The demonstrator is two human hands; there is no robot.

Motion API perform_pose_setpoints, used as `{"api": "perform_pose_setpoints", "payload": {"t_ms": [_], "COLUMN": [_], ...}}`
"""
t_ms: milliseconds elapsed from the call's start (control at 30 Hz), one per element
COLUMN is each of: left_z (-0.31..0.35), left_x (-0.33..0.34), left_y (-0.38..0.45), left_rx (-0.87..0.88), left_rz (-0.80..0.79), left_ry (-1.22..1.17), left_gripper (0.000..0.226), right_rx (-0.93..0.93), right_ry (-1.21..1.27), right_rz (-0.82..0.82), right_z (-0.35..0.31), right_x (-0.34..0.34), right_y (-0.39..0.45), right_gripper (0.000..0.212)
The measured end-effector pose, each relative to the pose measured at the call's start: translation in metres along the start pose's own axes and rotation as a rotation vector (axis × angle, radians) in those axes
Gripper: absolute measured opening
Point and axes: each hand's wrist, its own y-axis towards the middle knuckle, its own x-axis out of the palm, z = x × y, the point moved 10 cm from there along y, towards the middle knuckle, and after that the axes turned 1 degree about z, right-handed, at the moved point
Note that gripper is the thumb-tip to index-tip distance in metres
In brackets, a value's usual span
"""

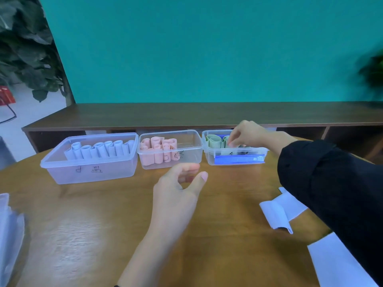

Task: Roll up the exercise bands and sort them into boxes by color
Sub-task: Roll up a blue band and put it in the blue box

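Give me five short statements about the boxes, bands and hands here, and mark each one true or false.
1. Three clear boxes stand in a row on the table. True.
2. The left box holds pink rolls. False: it holds pale blue rolls; the pink rolls are in the middle box.
3. The right hand reaches into the right box, where green rolls stand. True.
4. The left hand grips a rolled band. False: it holds nothing and hovers over the table in front of the middle box.
5. Every band is already boxed. False: an unrolled pale blue band lies on the table by the right sleeve.
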Motion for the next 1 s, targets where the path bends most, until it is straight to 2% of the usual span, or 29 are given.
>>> {"api": "perform_pose_setpoints", "payload": {"t_ms": [200,433,733,900,1000], "left_z": [0.003,0.006,0.006,0.003,0.002], "left_x": [0.008,0.008,0.007,0.005,0.005], "left_y": [0.001,-0.001,0.0,0.0,0.001], "left_rx": [0.004,0.012,0.006,0.0,-0.003], "left_rz": [-0.028,-0.033,-0.022,-0.012,-0.007], "left_ry": [-0.026,-0.048,-0.044,-0.042,-0.048], "left_gripper": [0.015,0.014,0.013,0.014,0.013], "right_rx": [-0.024,-0.018,0.007,-0.027,-0.045], "right_ry": [-0.141,-0.159,-0.324,-0.26,-0.134], "right_rz": [-0.125,-0.242,-0.266,-0.308,-0.302], "right_z": [0.001,-0.001,-0.004,-0.004,-0.007], "right_x": [0.025,0.032,0.037,0.036,0.031], "right_y": [0.019,0.02,0.029,0.026,0.022], "right_gripper": [0.015,0.006,0.024,0.022,0.019]}}
